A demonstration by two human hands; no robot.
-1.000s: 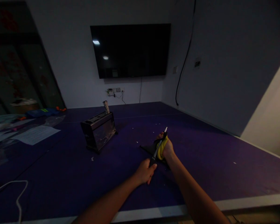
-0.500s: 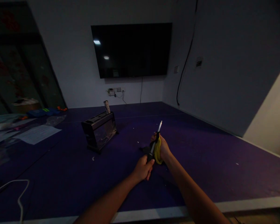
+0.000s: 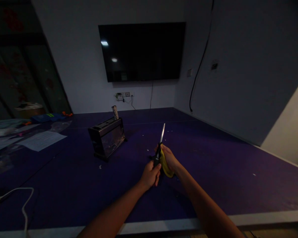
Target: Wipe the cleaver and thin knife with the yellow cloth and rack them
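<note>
My left hand (image 3: 149, 175) is closed around the black handle of a knife (image 3: 162, 134), whose narrow, shiny blade points up and away from me. My right hand (image 3: 169, 158) grips a yellow and dark cloth (image 3: 165, 166) against the knife near the base of the blade. Folds of the cloth hang below the right hand. Fingers and cloth hide part of where blade and handle meet. To the left of my hands stands a dark knife block (image 3: 111, 140) with slots on top and clear sides. One speckled handle (image 3: 115, 112) sticks up out of its far end.
The purple tabletop (image 3: 213, 178) has a pale front edge and small white scraps. Papers (image 3: 42, 140) and plastic wrapping lie at the left, with a white cable (image 3: 24, 206) nearer me. A television (image 3: 144, 52) hangs on the back wall. A black cord (image 3: 200, 62) hangs at the right.
The cloth and right hand have slid down the blade toward the handle, baring more of it. The knife points more upright and has shifted slightly left. The view has moved a little.
</note>
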